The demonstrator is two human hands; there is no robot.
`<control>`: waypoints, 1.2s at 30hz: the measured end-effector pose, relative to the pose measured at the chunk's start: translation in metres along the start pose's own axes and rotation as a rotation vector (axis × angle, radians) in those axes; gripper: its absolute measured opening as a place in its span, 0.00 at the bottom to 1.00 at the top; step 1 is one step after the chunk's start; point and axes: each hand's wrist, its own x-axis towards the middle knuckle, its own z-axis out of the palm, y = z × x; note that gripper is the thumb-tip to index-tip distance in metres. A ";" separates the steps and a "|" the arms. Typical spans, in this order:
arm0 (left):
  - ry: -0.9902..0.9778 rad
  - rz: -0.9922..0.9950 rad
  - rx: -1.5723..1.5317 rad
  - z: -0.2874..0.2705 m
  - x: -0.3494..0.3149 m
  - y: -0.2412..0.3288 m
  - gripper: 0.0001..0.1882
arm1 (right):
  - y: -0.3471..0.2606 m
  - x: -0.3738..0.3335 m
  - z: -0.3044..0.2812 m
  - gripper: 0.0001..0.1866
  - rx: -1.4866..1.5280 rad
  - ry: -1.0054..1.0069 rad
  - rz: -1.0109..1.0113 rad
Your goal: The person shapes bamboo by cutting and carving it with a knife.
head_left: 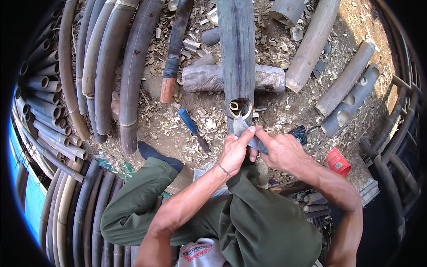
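Note:
A thick grey bamboo pole (239, 49) runs away from me at the centre, resting across a short log. Near its close end an oval hole (242, 106) is cut into the wall, with a pale curled shaving (235, 106) in it. The broad grey blade of a knife (240, 126) has its tip at the hole's near edge. My right hand (283, 150) is closed around the knife's bluish handle end. Fingers of my left hand (235, 149) are closed on the blade, the thumb pressed along it; the two hands meet there. Part of the handle is hidden by the fingers.
The short log (207, 79) lies crosswise under the pole. A blue-handled chisel (189, 123) and a wooden-handled tool (170, 80) lie to the left. A red bucket (338, 162) stands right. Bamboo poles (135, 75) line the left; a notched bamboo piece (351, 100) lies right. Shavings litter the ground.

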 end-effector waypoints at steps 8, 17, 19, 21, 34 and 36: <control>-0.117 0.012 -0.134 0.010 -0.013 0.018 0.24 | -0.021 -0.019 -0.019 0.21 -0.223 0.104 -0.005; 0.021 -0.045 -0.039 0.003 -0.004 0.017 0.20 | -0.012 0.004 -0.006 0.19 0.139 -0.009 0.088; 0.122 -0.092 0.292 -0.009 -0.001 0.034 0.23 | -0.015 0.011 0.038 0.18 0.477 0.142 0.172; 0.153 -0.049 0.647 -0.022 0.005 0.054 0.25 | -0.033 0.027 0.068 0.20 0.729 0.326 0.209; 0.038 0.327 0.228 0.036 0.016 0.039 0.20 | 0.015 0.015 -0.014 0.14 -0.111 0.374 0.001; -0.004 0.275 -0.042 0.034 0.010 0.040 0.18 | -0.002 0.020 -0.043 0.14 -0.246 0.219 -0.021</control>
